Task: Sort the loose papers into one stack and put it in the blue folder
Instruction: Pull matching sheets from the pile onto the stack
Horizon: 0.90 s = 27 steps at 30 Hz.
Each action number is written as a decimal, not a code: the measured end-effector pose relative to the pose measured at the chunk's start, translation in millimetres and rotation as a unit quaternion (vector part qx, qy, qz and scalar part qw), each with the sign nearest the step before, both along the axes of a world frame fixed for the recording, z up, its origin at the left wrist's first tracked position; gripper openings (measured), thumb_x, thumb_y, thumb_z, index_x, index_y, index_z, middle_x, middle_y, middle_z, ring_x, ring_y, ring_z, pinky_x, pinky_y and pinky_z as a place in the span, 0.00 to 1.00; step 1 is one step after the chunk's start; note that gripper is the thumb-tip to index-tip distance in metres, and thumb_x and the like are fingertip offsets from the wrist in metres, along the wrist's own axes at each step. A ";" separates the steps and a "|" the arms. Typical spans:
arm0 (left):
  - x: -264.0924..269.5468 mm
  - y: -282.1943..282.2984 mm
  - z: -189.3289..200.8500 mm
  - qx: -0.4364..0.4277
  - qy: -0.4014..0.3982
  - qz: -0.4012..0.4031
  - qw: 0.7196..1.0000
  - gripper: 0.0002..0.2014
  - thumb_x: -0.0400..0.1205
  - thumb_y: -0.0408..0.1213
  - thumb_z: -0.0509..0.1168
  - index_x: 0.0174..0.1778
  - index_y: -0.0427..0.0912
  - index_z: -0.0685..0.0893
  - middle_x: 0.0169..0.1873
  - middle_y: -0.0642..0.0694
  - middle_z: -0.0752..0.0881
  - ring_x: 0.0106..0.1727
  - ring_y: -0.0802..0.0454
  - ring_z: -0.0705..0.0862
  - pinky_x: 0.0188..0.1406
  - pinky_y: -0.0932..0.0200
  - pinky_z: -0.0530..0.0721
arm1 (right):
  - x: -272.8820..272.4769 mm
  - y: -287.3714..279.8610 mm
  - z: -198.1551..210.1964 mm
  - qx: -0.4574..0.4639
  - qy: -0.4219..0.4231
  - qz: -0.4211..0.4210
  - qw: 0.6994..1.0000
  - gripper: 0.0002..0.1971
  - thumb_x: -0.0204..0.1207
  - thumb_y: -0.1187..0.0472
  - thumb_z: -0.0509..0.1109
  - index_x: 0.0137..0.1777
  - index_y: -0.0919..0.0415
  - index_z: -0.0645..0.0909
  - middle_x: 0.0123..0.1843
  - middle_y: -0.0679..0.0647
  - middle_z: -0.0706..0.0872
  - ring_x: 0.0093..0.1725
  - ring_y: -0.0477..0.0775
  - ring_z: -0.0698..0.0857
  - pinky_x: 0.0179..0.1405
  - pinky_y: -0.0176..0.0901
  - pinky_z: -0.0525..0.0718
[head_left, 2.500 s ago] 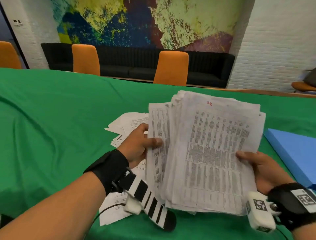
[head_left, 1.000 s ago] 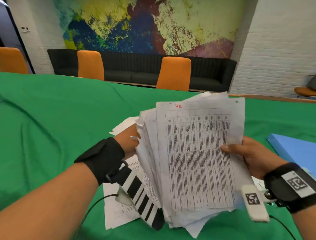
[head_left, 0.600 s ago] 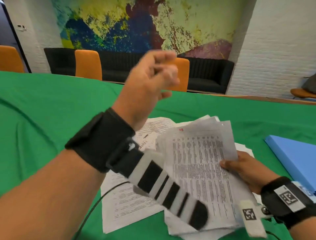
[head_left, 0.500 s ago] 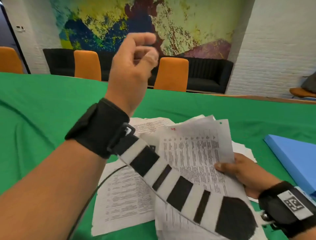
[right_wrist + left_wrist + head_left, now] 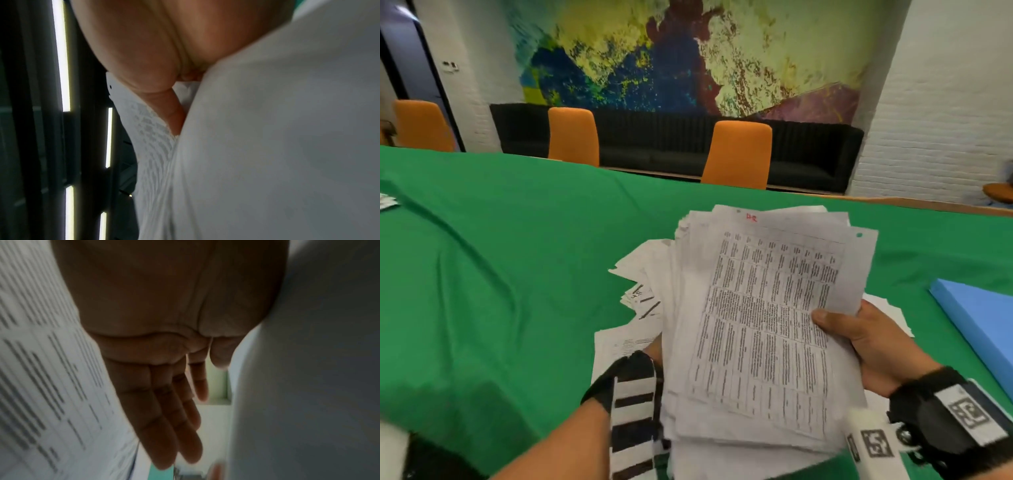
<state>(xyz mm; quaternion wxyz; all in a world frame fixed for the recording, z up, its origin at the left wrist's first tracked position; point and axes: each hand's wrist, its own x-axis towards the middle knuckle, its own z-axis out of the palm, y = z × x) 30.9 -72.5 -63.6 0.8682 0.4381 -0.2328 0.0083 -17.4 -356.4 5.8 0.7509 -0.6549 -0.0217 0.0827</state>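
Papers in a thick stack (image 5: 763, 325) are lifted over the green table (image 5: 500, 274), top edges fanned unevenly. Broad bare cloth runs off toward its left edge. Blue folder (image 5: 983, 322) lies closed by the right edge. Loose sheets (image 5: 626, 339) rest beneath. My right hand (image 5: 873, 346) pinches the stack's right edge; my left hand (image 5: 164, 369), fingers straight, slips under it.

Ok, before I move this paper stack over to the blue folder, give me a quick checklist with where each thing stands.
1. Right hand grips the white printed paper stack: ok.
2. Left hand supporting the stack: cannot tell; its fingers lie straight.
3. Stack edges squared: not ok, sheets fan out.
4. All loose white sheets on the green tablecloth gathered: not ok.
5. Blue folder open: not ok, looks closed.
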 end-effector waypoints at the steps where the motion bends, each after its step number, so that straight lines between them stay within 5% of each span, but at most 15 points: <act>1: -15.3 -11.0 11.2 0.110 0.094 -0.017 0.989 0.13 0.90 0.30 0.57 0.59 0.23 0.82 0.46 0.35 0.91 0.59 0.38 0.81 0.64 0.60 0.84 | 2.6 -2.6 -0.9 -0.004 -0.005 -0.024 1.000 0.21 0.76 0.70 0.69 0.70 0.62 0.82 0.62 0.64 0.92 0.56 0.68 0.93 0.51 0.65 0.93; 3: -32.5 -5.2 13.2 0.074 0.283 -0.089 0.952 0.25 0.88 0.51 0.60 0.69 0.31 0.82 0.61 0.33 0.88 0.67 0.33 0.81 0.74 0.42 0.77 | 6.6 -6.7 -1.4 -0.006 -0.011 -0.058 0.998 0.19 0.82 0.73 0.65 0.70 0.61 0.82 0.61 0.62 0.93 0.55 0.65 0.94 0.46 0.58 0.95; 6: -42.3 0.6 31.5 0.041 0.284 -0.055 0.956 0.40 0.82 0.70 0.49 0.74 0.40 0.81 0.69 0.32 0.84 0.71 0.32 0.82 0.76 0.30 0.72 | 10.2 -4.8 8.6 -0.020 -0.051 -0.070 0.996 0.18 0.84 0.74 0.62 0.69 0.59 0.83 0.63 0.59 0.93 0.57 0.62 0.93 0.48 0.55 0.94; 9: -42.0 -1.0 63.4 0.141 0.155 0.055 0.976 0.27 0.84 0.55 0.64 0.72 0.39 0.77 0.64 0.35 0.88 0.65 0.34 0.87 0.66 0.30 0.83 | 8.6 9.6 35.6 -0.028 -0.153 -0.088 0.984 0.17 0.82 0.75 0.65 0.60 0.55 0.86 0.56 0.51 0.95 0.57 0.58 0.93 0.48 0.48 0.94; 11: -40.4 -1.3 86.5 0.203 0.072 0.145 0.966 0.22 0.81 0.40 0.69 0.70 0.38 0.74 0.62 0.37 0.88 0.61 0.37 0.89 0.62 0.32 0.86 | 8.1 18.6 52.7 -0.009 -0.225 -0.095 0.970 0.15 0.78 0.72 0.69 0.59 0.56 0.86 0.57 0.48 0.95 0.61 0.57 0.92 0.52 0.46 0.93; 15: -42.0 5.0 116.3 0.235 -0.060 0.258 0.935 0.18 0.82 0.34 0.68 0.66 0.36 0.73 0.63 0.35 0.85 0.61 0.40 0.89 0.59 0.39 0.89 | 5.3 23.6 66.7 0.083 -0.318 -0.056 0.943 0.21 0.74 0.69 0.73 0.66 0.55 0.84 0.67 0.51 0.90 0.71 0.63 0.86 0.66 0.59 0.87; 18: -45.3 14.8 89.1 0.276 -0.032 0.218 0.935 0.29 0.75 0.41 0.75 0.69 0.38 0.73 0.63 0.38 0.85 0.62 0.42 0.88 0.61 0.40 0.89 | 4.8 22.6 37.1 0.069 -0.264 -0.012 0.962 0.27 0.65 0.63 0.81 0.66 0.55 0.83 0.63 0.53 0.90 0.67 0.60 0.88 0.66 0.61 0.87; 21: -50.0 24.5 48.0 0.358 0.002 0.168 0.918 0.41 0.68 0.47 0.82 0.76 0.45 0.73 0.69 0.47 0.84 0.71 0.48 0.83 0.72 0.39 0.81 | -0.2 23.6 -3.8 -0.019 -0.185 0.003 0.982 0.25 0.68 0.67 0.75 0.68 0.62 0.83 0.63 0.56 0.92 0.61 0.57 0.91 0.62 0.57 0.90; 24: -47.7 27.8 40.4 0.413 0.021 0.173 0.894 0.34 0.74 0.45 0.79 0.75 0.52 0.72 0.67 0.51 0.85 0.69 0.52 0.84 0.72 0.43 0.81 | -1.4 30.1 -6.8 -0.152 -0.192 -0.041 0.969 0.24 0.75 0.52 0.72 0.64 0.70 0.85 0.61 0.59 0.88 0.43 0.26 0.88 0.47 0.24 0.83; 26: -39.1 33.1 50.6 0.417 0.071 0.167 0.891 0.28 0.80 0.46 0.74 0.73 0.56 0.71 0.60 0.44 0.87 0.60 0.47 0.88 0.62 0.44 0.87 | 11.7 22.7 3.5 -0.149 -0.220 -0.066 0.962 0.06 0.73 0.61 0.78 0.49 0.57 0.91 0.49 0.56 0.92 0.40 0.33 0.87 0.45 0.28 0.85; 27: -33.3 38.1 56.5 0.428 0.094 0.163 0.884 0.24 0.82 0.47 0.71 0.73 0.54 0.73 0.59 0.41 0.87 0.57 0.45 0.89 0.59 0.45 0.87 | 20.5 13.5 7.7 -0.123 -0.215 -0.083 0.965 0.07 0.67 0.61 0.81 0.45 0.55 0.92 0.43 0.52 0.94 0.39 0.41 0.89 0.44 0.36 0.89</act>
